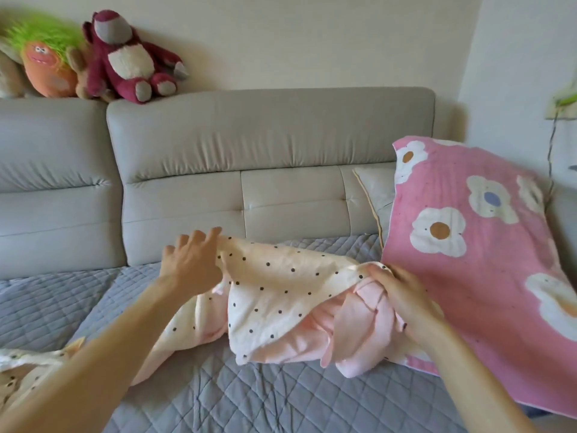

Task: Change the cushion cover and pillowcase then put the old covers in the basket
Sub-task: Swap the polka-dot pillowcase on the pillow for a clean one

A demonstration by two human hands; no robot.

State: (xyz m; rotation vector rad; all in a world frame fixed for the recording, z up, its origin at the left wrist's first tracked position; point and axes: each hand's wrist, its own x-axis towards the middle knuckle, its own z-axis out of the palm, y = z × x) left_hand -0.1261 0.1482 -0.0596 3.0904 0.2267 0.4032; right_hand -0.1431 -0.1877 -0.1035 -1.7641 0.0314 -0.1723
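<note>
**Head view: cream black-dotted cloth cover with pink lining (281,295) gripped at two edges**

Your left hand (190,264) grips the cover's far edge, its fingers slightly spread and curled over the cloth. Your right hand (402,295) pinches the bunched edge nearest the pink flower-print pillow (474,245), fingers pressed together. The cover lies crumpled on the grey quilted sofa seat (234,395), just beside that pillow. A second dotted cloth (28,367) lies well apart from the pillow.
</note>
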